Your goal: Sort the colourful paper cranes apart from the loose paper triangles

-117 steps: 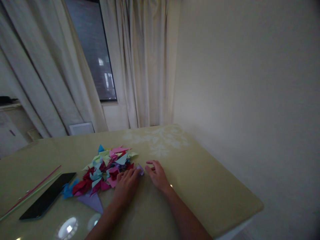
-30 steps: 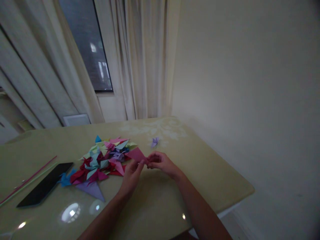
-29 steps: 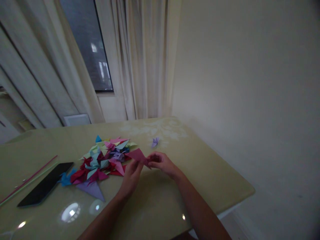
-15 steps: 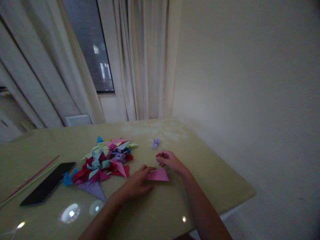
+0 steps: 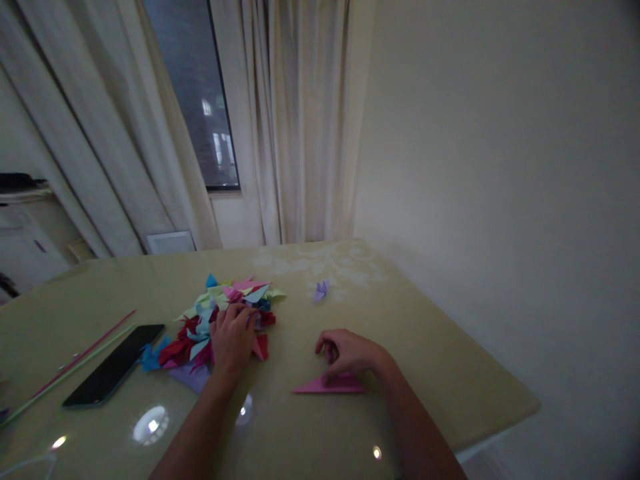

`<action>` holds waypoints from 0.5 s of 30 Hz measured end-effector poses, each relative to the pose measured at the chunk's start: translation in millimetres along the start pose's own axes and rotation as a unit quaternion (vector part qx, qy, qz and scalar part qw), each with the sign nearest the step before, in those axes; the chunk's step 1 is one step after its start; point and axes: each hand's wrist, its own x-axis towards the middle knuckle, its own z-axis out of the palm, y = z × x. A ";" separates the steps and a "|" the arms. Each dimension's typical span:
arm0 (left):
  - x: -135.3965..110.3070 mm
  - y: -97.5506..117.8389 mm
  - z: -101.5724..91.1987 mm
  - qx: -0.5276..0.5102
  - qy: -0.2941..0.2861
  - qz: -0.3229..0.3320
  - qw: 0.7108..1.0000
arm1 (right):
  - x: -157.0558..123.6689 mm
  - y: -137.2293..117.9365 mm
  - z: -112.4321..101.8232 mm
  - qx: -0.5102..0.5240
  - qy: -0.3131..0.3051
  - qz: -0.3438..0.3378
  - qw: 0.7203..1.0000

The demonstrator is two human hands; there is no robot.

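A folded pink sheet of paper (image 5: 306, 387), a flat triangle from this angle, lies on the table near me. My right hand (image 5: 353, 353) bends over it from the right, fingers curled and thumb down on the paper. Farther left, a heap of folded paper pieces (image 5: 200, 330) in red, blue, green, pink and purple is spread out. My left hand (image 5: 233, 337) rests over the heap's right part with its fingers reaching forward and slightly apart. Its fingertips are partly lost among the pieces, and nothing shows clearly gripped in it.
Left of the heap lies a black phone (image 5: 114, 365). Beyond it are a thin red stick (image 5: 90, 345) and a light green stick (image 5: 83, 360). One small purple folded paper (image 5: 321, 290) sits alone farther back. The table (image 5: 425, 353) borders a wall (image 5: 490, 200) on the right.
My left hand has left the pink paper and moved left onto the heap. My right hand has come down onto the pink paper, which now lies nearer to me and turned.
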 end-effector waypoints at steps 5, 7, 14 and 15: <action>-11.1 24.1 1.3 -0.182 0.125 0.119 0.968 | 10.7 -1.6 2.8 0.052 0.150 -0.068 0.985; -21.8 41.4 4.3 -0.237 0.111 0.201 0.944 | 19.0 -0.8 5.2 0.119 0.209 -0.106 0.965; -44.9 72.2 15.5 -0.309 -0.007 0.315 0.897 | 30.2 5.9 10.7 0.210 0.190 -0.162 0.945; -44.7 71.6 16.9 -0.317 -0.013 0.315 0.895 | 30.9 6.4 11.6 0.216 0.183 -0.165 0.945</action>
